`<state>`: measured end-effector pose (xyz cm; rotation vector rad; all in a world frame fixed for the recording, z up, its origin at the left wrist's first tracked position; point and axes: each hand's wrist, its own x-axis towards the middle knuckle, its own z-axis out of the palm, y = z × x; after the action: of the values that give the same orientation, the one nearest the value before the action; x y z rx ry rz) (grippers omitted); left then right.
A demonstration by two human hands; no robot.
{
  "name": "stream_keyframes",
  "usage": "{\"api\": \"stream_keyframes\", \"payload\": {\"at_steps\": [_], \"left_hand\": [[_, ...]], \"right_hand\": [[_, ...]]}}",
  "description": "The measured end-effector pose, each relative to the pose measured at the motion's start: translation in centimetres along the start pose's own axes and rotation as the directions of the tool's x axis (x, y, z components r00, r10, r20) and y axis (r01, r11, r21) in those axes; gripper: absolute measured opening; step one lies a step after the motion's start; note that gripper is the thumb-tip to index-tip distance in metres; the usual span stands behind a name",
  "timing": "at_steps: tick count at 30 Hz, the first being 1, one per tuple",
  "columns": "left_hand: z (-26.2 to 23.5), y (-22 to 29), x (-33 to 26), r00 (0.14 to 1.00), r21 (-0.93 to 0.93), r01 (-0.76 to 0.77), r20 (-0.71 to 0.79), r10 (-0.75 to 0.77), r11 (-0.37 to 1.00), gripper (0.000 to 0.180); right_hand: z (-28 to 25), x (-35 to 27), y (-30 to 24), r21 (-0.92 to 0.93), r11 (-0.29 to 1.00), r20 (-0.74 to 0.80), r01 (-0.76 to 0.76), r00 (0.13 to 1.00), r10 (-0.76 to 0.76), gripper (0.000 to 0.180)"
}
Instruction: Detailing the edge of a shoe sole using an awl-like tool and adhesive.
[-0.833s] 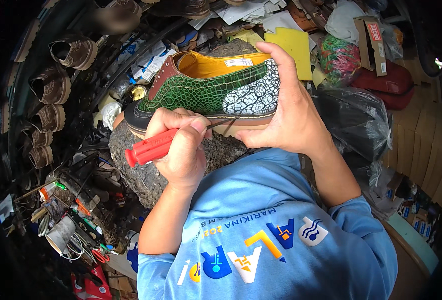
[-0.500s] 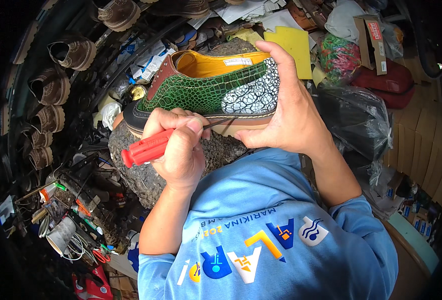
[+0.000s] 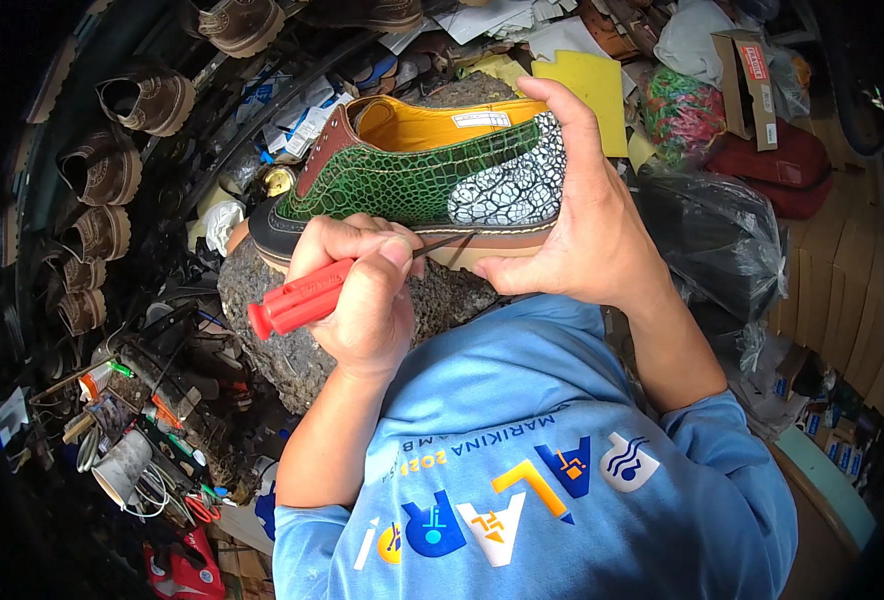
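Note:
A low shoe (image 3: 392, 180) with green crocodile-patterned side, black-and-white crackle heel patch, brown lace area and yellow lining lies across a rough grey stone block (image 3: 297, 340), its toe to the left. My right hand (image 3: 602, 235) grips the heel end, thumb below at the sole and fingers up behind the heel. In my left hand (image 3: 362, 295) is a red-handled awl (image 3: 302, 298), its fist closed around the handle. The thin dark shaft points right and its tip rests at the stitched welt below the crackle patch. My left fingertips lie close against the shoe's side.
Brown shoes (image 3: 147, 103) line a rack along the left. Papers and a yellow sheet (image 3: 577, 95) lie beyond the stone. Black plastic bags (image 3: 712, 240) and a red pouch (image 3: 777, 170) are at right. Tools and a white cup (image 3: 122, 468) clutter the lower left.
The shoe and both hands have shifted very slightly to the right together. The awl's tip stays at the welt, and both grips are unchanged.

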<state>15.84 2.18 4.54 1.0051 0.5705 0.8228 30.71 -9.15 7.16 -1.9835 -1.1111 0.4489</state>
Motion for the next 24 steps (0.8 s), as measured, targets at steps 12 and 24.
{"api": "stream_keyframes", "payload": {"at_steps": [12, 24], "left_hand": [[-0.25, -0.18, 0.04, 0.999, -0.036, -0.043, 0.03, 0.044, 0.998, 0.013], [-0.73, 0.09, -0.22, 0.982, 0.008, -0.102, 0.158, 0.099, 0.995, 0.014]], "right_hand": [[-0.07, 0.13, -0.09, 0.004, 1.0, 0.019, -0.003, 1.0, 0.003, 0.116], [-0.05, 0.17, 0.01, -0.033, 0.997, -0.009, 0.063, 0.998, -0.063, 0.116]]}}
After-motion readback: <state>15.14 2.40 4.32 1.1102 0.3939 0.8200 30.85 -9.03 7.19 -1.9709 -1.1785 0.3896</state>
